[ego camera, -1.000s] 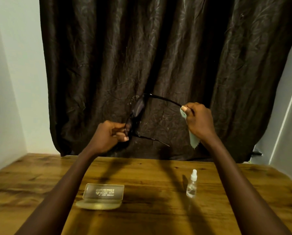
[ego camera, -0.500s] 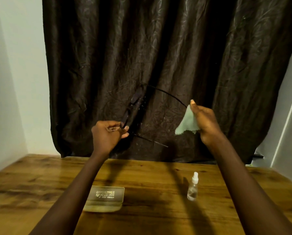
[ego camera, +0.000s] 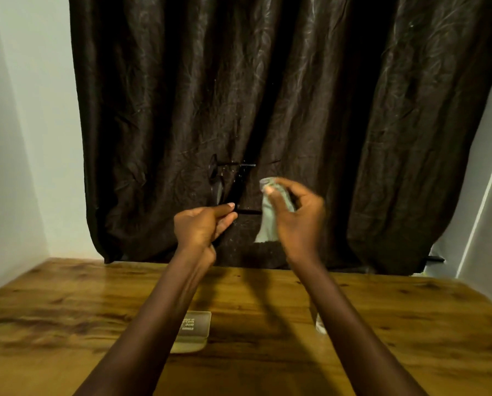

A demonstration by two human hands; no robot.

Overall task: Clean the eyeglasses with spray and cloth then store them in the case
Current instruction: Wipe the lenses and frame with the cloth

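I see left hand (ego camera: 199, 227) pinching glasses (ego camera: 239, 185) by a temple, right hand (ego camera: 299, 221) gripping cloth (ego camera: 267, 224), both above case (ego camera: 196, 327). Bottle (ego camera: 321, 327) right of case, half hidden by forearm.

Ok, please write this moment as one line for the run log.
left hand: holds eyeglasses | right hand: holds cloth | case: on table | spray bottle: on table, partly hidden

eyeglasses (ego camera: 239, 182): black frame | cloth (ego camera: 267, 224): pale green | case (ego camera: 199, 324): clear yellowish | desk (ego camera: 67, 310): brown wood-grain | curtain (ego camera: 296, 95): dark brown, crinkled

Bare left forearm (ego camera: 156, 318), bare right forearm (ego camera: 339, 318)
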